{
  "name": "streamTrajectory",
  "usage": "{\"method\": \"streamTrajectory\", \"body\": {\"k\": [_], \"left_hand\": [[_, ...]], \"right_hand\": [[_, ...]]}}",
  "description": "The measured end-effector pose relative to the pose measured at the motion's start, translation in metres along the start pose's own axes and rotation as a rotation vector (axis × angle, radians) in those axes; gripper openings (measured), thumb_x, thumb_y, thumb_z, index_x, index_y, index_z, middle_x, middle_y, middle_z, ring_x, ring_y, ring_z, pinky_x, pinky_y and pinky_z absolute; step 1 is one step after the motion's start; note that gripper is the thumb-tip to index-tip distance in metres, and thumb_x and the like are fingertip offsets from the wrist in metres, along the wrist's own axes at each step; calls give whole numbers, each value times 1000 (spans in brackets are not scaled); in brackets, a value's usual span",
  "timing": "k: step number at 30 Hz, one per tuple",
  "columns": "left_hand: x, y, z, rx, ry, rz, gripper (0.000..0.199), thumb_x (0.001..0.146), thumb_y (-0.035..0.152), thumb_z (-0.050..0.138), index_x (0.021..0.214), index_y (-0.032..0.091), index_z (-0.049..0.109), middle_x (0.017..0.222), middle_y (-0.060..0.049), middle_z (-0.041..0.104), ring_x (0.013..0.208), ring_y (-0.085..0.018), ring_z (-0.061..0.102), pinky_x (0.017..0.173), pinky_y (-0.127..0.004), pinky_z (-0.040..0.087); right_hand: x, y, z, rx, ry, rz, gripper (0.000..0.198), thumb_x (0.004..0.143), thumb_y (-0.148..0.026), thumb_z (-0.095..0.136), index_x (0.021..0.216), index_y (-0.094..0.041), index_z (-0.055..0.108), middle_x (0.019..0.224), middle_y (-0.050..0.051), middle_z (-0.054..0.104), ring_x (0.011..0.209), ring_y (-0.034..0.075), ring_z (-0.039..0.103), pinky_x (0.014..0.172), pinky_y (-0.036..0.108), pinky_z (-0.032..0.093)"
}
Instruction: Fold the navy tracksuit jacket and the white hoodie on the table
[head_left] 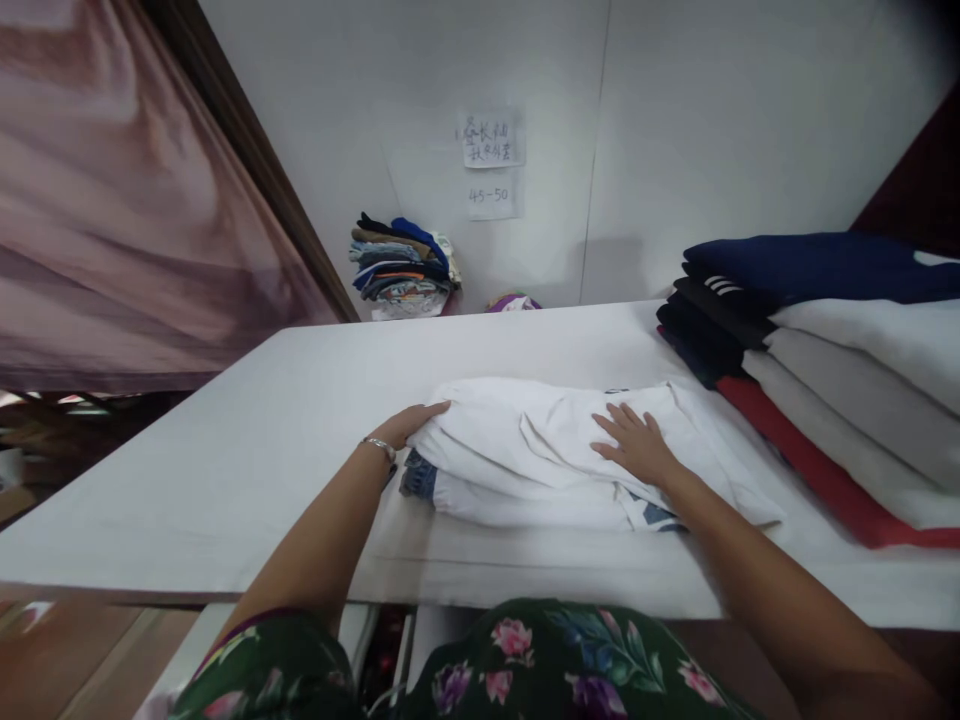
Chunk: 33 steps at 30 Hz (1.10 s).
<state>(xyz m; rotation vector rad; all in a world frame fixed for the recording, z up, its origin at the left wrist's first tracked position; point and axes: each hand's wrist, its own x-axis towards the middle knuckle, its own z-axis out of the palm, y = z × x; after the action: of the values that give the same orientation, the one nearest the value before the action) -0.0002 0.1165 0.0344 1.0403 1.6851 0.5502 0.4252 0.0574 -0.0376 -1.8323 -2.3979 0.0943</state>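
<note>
A white garment [510,450] lies partly folded and wrinkled in front of me, with a patch of blue print near its lower right. Blue denim-like fabric [420,475] sticks out from beneath its left end. At that end, my left hand [411,424] grips the garment's edge, some of its fingers hidden by the cloth. My right hand [637,445] rests flat on the right part of the garment, fingers spread, holding nothing.
A white-covered table [247,450] carries everything. On the right stands a tall stack of folded clothes [847,380]. Another clothes pile [401,265] sits beyond the far edge, near a purple-and-white bundle [514,302]. Handwritten paper signs [491,165] hang on the wall; a pink curtain [127,200] hangs left.
</note>
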Motion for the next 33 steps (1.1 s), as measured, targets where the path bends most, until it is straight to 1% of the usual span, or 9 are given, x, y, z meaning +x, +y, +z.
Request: {"method": "streamTrajectory", "body": {"k": [4, 9, 13, 18, 22, 25, 27, 30, 33], "left_hand": [[0, 3, -1, -191, -143, -117, 46, 64, 50, 77, 92, 14, 69, 98, -14, 74, 88, -25, 70, 76, -31, 57], [-6, 4, 0, -297, -164, -124, 37, 67, 40, 76, 91, 13, 68, 91, -13, 74, 81, -24, 71, 75, -30, 58], [-16, 15, -1, -319, -157, -111, 28, 69, 34, 73, 87, 13, 68, 84, -12, 74, 74, -23, 71, 74, -30, 58], [-38, 49, 1, -255, -144, -32, 23, 75, 34, 67, 85, 13, 70, 83, -10, 74, 77, -22, 70, 74, -29, 58], [-61, 96, 14, -122, -157, 73, 24, 72, 35, 69, 82, 14, 70, 84, -10, 74, 85, -26, 69, 75, -34, 57], [-78, 140, 39, -51, -186, 197, 27, 69, 35, 72, 85, 14, 70, 88, -10, 74, 90, -28, 68, 77, -36, 56], [-89, 170, 67, 0, -226, 262, 28, 68, 35, 73, 86, 13, 69, 87, -10, 73, 88, -27, 68, 77, -36, 55], [-103, 208, 123, 142, -278, 361, 27, 72, 33, 70, 87, 11, 67, 84, -10, 72, 83, -23, 68, 75, -33, 54], [-111, 230, 190, 330, -266, 473, 24, 74, 30, 68, 88, 10, 65, 82, -11, 70, 81, -20, 67, 70, -28, 53]], "right_hand": [[0, -1, -5, 27, -18, 1, 64, 90, -65, 31, 143, -30, 39, 155, 9, 27, 144, 32, 16, 111, 58, 14], [0, -11, -25, 135, -23, -1, 68, 89, -66, 33, 145, -28, 36, 156, 10, 23, 145, 31, 12, 112, 59, 11], [0, -30, -30, 208, -12, -121, 69, 89, -67, 32, 147, -30, 32, 158, 8, 18, 145, 29, 11, 113, 57, 11], [1, -42, -13, 147, -69, -183, 68, 87, -67, 38, 145, -31, 37, 156, 9, 24, 143, 34, 16, 111, 60, 13], [1, -41, -8, 149, -49, -187, 68, 87, -67, 37, 146, -31, 36, 156, 10, 24, 143, 34, 16, 111, 60, 12], [0, -40, -9, 154, -38, -190, 69, 87, -68, 37, 145, -30, 36, 156, 10, 24, 143, 34, 16, 111, 59, 12], [0, -40, -10, 149, -31, -198, 68, 87, -67, 39, 142, -27, 42, 156, 11, 25, 143, 35, 17, 111, 59, 12], [0, -42, -11, 133, -17, -214, 62, 87, -63, 45, 132, -23, 53, 155, 12, 27, 142, 36, 18, 110, 60, 13], [-1, -44, -15, 152, 38, -223, 58, 87, -58, 50, 132, -22, 53, 150, 13, 35, 139, 36, 24, 110, 60, 14]]}}
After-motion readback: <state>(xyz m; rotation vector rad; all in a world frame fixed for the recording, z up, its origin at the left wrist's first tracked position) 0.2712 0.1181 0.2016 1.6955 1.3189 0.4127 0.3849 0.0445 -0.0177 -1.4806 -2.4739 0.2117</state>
